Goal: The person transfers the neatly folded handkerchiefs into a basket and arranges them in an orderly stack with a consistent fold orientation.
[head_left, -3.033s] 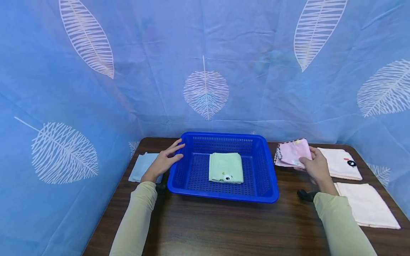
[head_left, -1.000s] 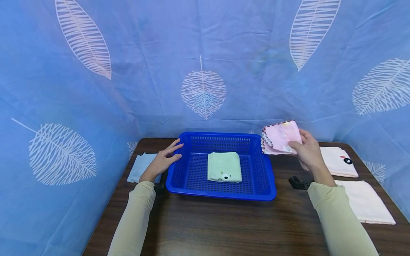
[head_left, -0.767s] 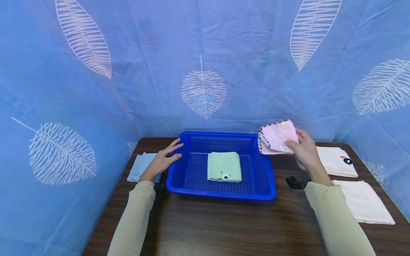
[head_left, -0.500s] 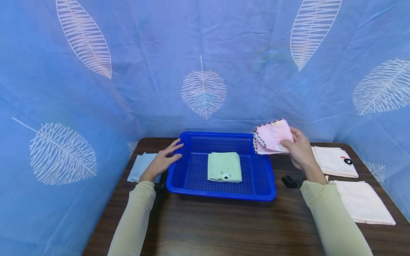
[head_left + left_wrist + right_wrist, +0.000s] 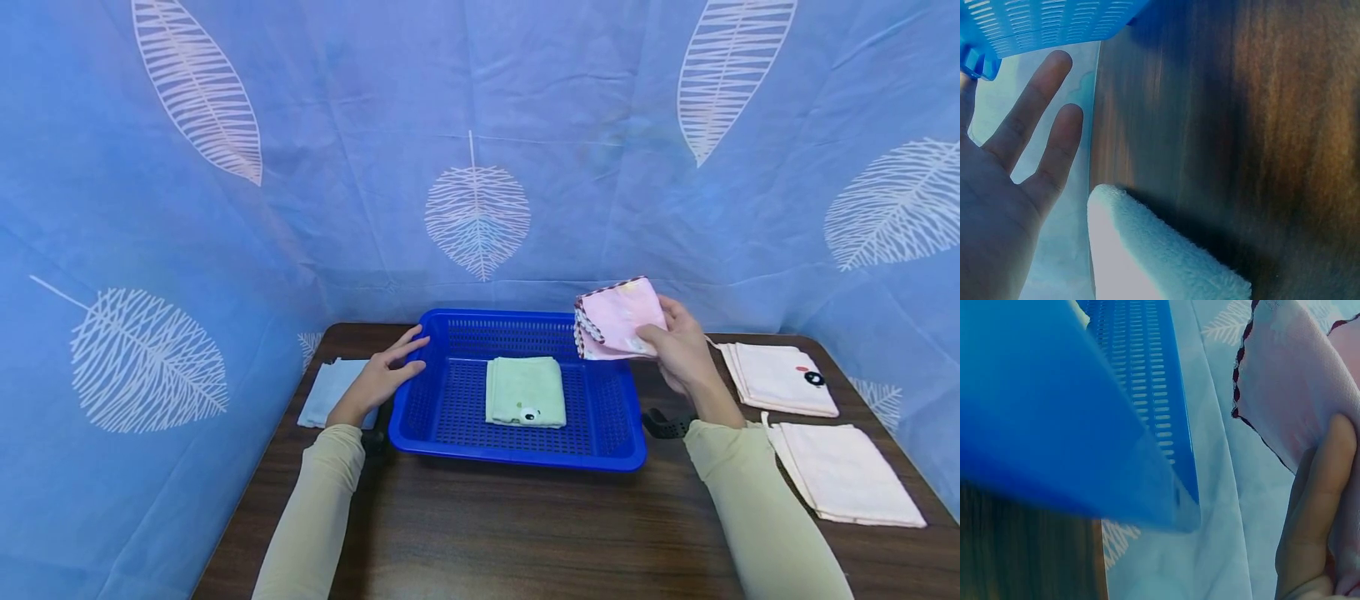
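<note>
My right hand (image 5: 681, 348) pinches a folded pink towel (image 5: 618, 321) with a dark-and-white checked edge, thumb on top and fingers behind. It holds the towel raised over the right rim of a blue plastic basket (image 5: 517, 457). In the right wrist view the fingers (image 5: 1319, 506) lie behind the pink cloth. A folded green towel (image 5: 525, 392) with an embroidered eye lies inside the basket. At the basket's left rim is my left hand (image 5: 382, 379), its fingers spread and fairly straight. The left wrist view shows two extended fingers beside the basket wall (image 5: 1060, 31).
A light blue towel (image 5: 333, 392) lies left of the basket, partly behind the left hand. On the right, a pale folded towel with a dark embroidered eye (image 5: 783, 379) lies behind another pale towel (image 5: 847, 473). A leaf-patterned blue curtain (image 5: 570, 208) hangs behind the brown table (image 5: 517, 533).
My right hand has lifted the pink towel from the table's right side and carried it leftward over the basket's rim. The left hand and the green towel stay in place.
</note>
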A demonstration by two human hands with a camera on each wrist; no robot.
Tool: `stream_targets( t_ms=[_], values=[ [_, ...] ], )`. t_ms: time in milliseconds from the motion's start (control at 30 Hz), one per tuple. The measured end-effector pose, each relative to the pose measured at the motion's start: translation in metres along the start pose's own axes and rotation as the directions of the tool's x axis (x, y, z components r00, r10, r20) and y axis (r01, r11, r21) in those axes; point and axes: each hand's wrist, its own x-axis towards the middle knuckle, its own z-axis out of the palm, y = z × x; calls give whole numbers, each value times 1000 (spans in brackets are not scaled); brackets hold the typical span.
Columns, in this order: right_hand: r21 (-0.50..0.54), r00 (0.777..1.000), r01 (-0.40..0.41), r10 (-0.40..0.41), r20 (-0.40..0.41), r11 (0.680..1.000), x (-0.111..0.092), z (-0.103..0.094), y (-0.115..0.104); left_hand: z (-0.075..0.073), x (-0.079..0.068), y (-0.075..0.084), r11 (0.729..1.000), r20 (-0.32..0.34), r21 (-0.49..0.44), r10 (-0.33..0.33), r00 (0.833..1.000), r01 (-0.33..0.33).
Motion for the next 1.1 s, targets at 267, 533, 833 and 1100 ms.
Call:
stream_targets(
  t_ms=[267,533,833,1100],
  values=[
    [-26,1000,-1,1,15,1000,4,10,0,-3,-1,3,1000,19,5,0,1000,0],
    [-31,1000,-13,14,25,999,5,23,-3,2,15,-32,999,-7,18,29,1000,-29],
    [0,999,-14,14,29,1000,7,34,-1,4,17,-38,998,-21,30,51,998,-51],
    [29,999,-34,33,37,999,9,43,0,3,18,-39,999,-15,29,46,999,-46]
  ],
)
